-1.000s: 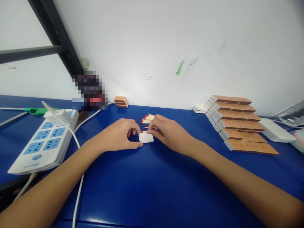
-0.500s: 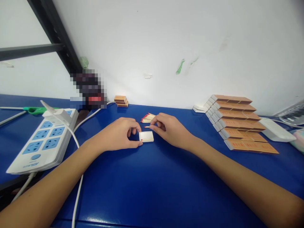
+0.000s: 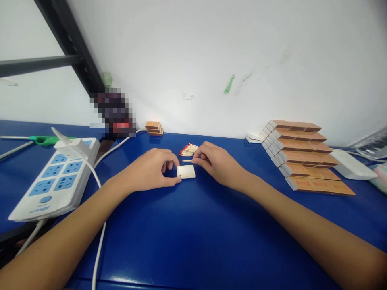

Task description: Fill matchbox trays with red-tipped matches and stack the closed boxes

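A small white matchbox tray (image 3: 186, 170) lies on the blue table, with at least one red-tipped match inside along its near side. My left hand (image 3: 159, 168) grips the tray's left end between thumb and fingers. Just behind the tray, my right hand (image 3: 216, 162) pinches a single match (image 3: 186, 160) by its plain end, its red head pointing left. A fanned pile of red-headed matches (image 3: 188, 150) lies beyond, partly hidden by my right fingers.
Stacked orange-brown matchboxes (image 3: 305, 157) stand in steps at the right, beside a white box (image 3: 352, 164). A few matchboxes (image 3: 154, 128) sit by the wall. On the left are a power strip (image 3: 57, 177), a white cable (image 3: 101, 237) and a green-handled tool (image 3: 45, 140).
My right hand has shifted very slightly up and right with the match still pinched. The tray in my left hand has tilted or moved a little.
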`<action>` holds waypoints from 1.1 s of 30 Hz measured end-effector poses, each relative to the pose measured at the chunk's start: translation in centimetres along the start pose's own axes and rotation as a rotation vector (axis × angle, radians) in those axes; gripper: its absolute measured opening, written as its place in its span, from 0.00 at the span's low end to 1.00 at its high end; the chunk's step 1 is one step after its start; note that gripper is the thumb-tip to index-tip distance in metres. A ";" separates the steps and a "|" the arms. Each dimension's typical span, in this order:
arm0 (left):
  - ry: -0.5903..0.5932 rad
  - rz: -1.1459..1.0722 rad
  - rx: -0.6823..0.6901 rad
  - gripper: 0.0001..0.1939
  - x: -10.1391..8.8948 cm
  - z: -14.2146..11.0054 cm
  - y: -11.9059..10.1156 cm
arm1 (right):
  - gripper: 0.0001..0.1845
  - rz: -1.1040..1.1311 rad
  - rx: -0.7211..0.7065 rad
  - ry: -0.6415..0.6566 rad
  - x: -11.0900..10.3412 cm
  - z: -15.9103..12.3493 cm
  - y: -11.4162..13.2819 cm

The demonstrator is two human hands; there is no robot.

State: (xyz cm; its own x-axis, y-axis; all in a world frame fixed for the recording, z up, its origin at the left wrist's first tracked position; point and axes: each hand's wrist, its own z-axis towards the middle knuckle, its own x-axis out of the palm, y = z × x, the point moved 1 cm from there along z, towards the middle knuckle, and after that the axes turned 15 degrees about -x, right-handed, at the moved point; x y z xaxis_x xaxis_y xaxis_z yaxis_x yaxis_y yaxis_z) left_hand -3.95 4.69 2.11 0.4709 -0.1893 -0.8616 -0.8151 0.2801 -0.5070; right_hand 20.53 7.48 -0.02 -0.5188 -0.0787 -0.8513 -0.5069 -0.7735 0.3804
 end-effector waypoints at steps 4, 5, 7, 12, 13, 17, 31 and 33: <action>-0.022 0.016 0.014 0.16 -0.1 0.1 0.1 | 0.04 -0.027 -0.077 0.080 -0.3 -0.1 1.4; -0.024 0.020 0.015 0.16 -0.1 0.1 0.1 | 0.04 -0.033 -0.074 0.103 -0.3 -0.1 1.6; -0.026 0.015 0.014 0.15 -0.1 0.0 0.0 | 0.03 -0.013 -0.080 0.119 -0.1 -0.1 1.8; 0.013 -0.022 -0.006 0.15 -0.3 -0.1 -0.4 | 0.07 0.043 -0.120 -0.021 0.6 0.0 0.6; 0.019 -0.023 -0.011 0.15 -0.3 -0.1 -0.4 | 0.09 0.015 -0.103 -0.025 0.8 0.0 0.3; 0.026 -0.024 -0.017 0.15 -0.2 -0.1 -0.3 | 0.15 -0.104 -0.049 0.057 1.6 0.0 -0.7; 0.048 -0.003 -0.031 0.15 -0.3 -0.1 -0.3 | 0.01 -0.060 0.033 -0.026 2.0 0.2 -0.6; 0.049 0.002 -0.024 0.15 -0.3 -0.1 -0.2 | 0.01 -0.066 0.050 -0.016 2.0 0.3 -0.5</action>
State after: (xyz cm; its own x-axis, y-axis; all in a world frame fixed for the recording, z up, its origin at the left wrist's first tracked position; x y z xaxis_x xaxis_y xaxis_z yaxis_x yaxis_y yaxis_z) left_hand -3.94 4.57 2.44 0.4529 -0.2346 -0.8602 -0.8241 0.2580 -0.5043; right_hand 19.52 7.92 -1.83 -0.4936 -0.0187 -0.8695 -0.5740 -0.7440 0.3419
